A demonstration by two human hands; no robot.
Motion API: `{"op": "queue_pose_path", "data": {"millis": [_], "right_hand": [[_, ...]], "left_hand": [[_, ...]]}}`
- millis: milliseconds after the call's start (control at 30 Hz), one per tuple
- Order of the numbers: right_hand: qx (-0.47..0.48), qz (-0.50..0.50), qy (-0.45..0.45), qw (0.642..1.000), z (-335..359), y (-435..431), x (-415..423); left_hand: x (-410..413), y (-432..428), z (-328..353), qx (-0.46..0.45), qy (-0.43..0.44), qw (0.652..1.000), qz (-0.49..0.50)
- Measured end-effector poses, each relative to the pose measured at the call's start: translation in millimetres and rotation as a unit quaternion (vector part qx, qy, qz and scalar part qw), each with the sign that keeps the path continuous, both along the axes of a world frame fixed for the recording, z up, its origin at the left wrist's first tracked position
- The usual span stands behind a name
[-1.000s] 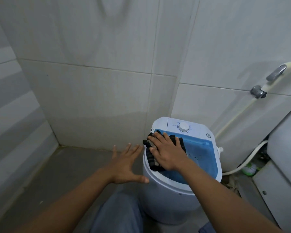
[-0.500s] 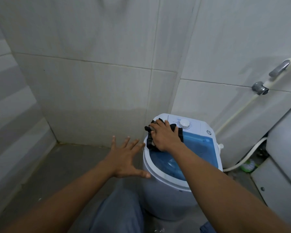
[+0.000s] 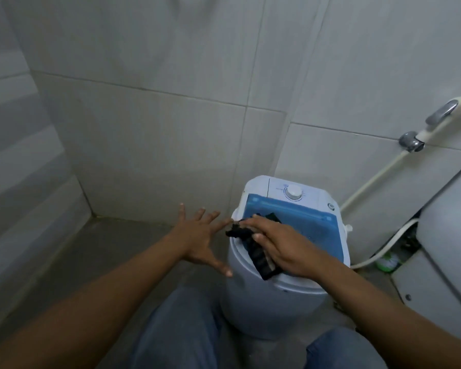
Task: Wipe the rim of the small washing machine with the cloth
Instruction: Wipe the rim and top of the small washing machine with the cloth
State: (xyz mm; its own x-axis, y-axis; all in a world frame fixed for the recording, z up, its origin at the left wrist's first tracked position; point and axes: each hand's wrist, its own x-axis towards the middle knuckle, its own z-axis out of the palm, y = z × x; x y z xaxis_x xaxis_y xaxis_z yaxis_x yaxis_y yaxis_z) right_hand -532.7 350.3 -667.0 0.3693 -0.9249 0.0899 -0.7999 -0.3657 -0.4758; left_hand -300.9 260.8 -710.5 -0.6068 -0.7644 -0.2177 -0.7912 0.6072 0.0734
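Note:
The small white washing machine [image 3: 274, 302] stands on the floor near the tiled corner, with a translucent blue lid [image 3: 298, 219] and a white dial [image 3: 293, 193] at its back. A dark striped cloth [image 3: 258, 258] lies over the machine's left rim. My right hand [image 3: 282, 249] presses flat on the cloth, fingers extended toward the left. My left hand [image 3: 200, 238] hovers spread open just left of the machine, fingertips close to the rim, holding nothing.
Tiled walls close in behind and to the left. A bidet sprayer [image 3: 442, 115] with its hose [image 3: 370, 182] hangs on the right wall. A white toilet tank [image 3: 447, 235] fills the right edge. My knees in blue jeans [image 3: 176, 334] are below the machine.
My right hand has slid the cloth from the back left corner near the dial down along the left rim toward the front. My left hand stayed spread beside the machine.

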Motion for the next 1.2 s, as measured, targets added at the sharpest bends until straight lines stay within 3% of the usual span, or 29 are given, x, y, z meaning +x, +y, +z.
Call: {"op": "queue_pose_path", "data": {"millis": [200,400,733,1000,1200], "right_hand": [[-0.018,0.047,0.230,0.972,-18,38,-1],[-0.031,-0.012,0.285,0.958,-34,32,38],[-0.049,-0.077,0.258,0.962,-32,-19,70],[-0.010,-0.149,0.155,0.977,-22,-76,55],[-0.008,-0.208,0.128,0.970,-22,-103,38]], "left_hand": [[11,-5,-4,-0.020,-0.019,0.999,-0.034],[17,-3,-7,-0.005,-0.019,1.000,-0.006],[23,0,-6,0.025,0.005,0.999,0.024],[18,-2,0,0.067,0.041,0.996,0.038],[7,2,8,0.088,0.043,0.995,0.027]]}}
